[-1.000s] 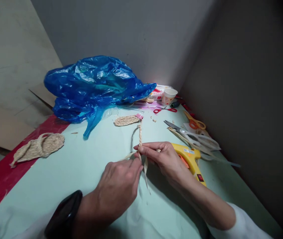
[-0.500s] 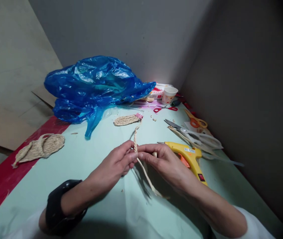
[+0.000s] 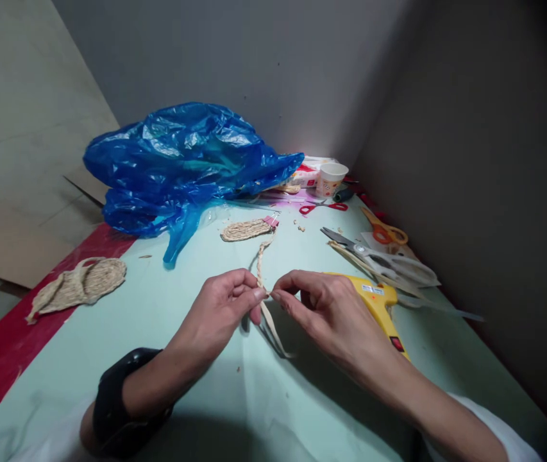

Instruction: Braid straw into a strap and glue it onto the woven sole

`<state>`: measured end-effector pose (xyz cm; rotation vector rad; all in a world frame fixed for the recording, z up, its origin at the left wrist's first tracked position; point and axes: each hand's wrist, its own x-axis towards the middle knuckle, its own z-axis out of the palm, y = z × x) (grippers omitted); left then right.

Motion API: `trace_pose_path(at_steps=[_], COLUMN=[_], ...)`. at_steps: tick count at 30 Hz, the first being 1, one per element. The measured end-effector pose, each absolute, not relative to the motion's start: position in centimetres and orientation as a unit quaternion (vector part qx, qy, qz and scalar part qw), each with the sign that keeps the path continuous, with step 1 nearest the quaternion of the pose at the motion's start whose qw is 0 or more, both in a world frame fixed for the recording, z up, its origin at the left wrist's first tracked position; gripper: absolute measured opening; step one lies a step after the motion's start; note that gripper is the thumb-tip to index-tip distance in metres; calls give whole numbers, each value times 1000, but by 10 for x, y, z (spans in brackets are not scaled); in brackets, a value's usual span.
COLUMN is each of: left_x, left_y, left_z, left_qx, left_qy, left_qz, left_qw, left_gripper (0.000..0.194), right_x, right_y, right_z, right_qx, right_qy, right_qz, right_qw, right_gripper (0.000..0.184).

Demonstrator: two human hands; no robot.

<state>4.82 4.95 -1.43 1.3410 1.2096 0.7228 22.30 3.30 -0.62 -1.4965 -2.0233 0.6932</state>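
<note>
Over the middle of the table, my left hand (image 3: 222, 311) pinches a pale straw braid (image 3: 260, 264) between thumb and fingers. My right hand (image 3: 328, 311) is closed at the same spot, its thumb and forefinger pinching a strand of the braid. Below the fingers a loose straw strand (image 3: 273, 328) hangs down. Upward, the braid runs to a small oval woven sole (image 3: 244, 230), where a pink clip (image 3: 270, 221) sits on the end. To the left lies a small woven straw sandal (image 3: 95, 281) with a strap.
A yellow glue gun (image 3: 376, 296) lies partly behind my right hand. Grey-handled shears (image 3: 374, 258), orange scissors (image 3: 383, 230) and red scissors (image 3: 324, 207) lie on the right. At the back stand a paper cup (image 3: 331, 179) and a big blue plastic bag (image 3: 186, 154).
My right hand has drawn slightly to the right, its fingertips now apart from my left hand's fingers. The loose strand below has swung left. My left hand stays on the braid.
</note>
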Motion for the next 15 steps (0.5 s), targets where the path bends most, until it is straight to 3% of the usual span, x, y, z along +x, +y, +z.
trace_pose_path(at_steps=[5,8,15], left_x=[46,46,47], left_y=[51,52,50], left_z=[-19,-19,-19], left_qx=[516,492,460], left_qy=[514,519,507], left_qz=[332,342,381], left_qw=[599,609,622], left_gripper=[18,19,21], right_x=[246,263,242], right_y=[36,35,12], right_z=[-4,6,34], right_qx=[-573,-508,-413], right_qy=[-695,-673,-658], right_qz=[293,381,529], right_qw=[320,380,342], right_gripper=[29,20,29])
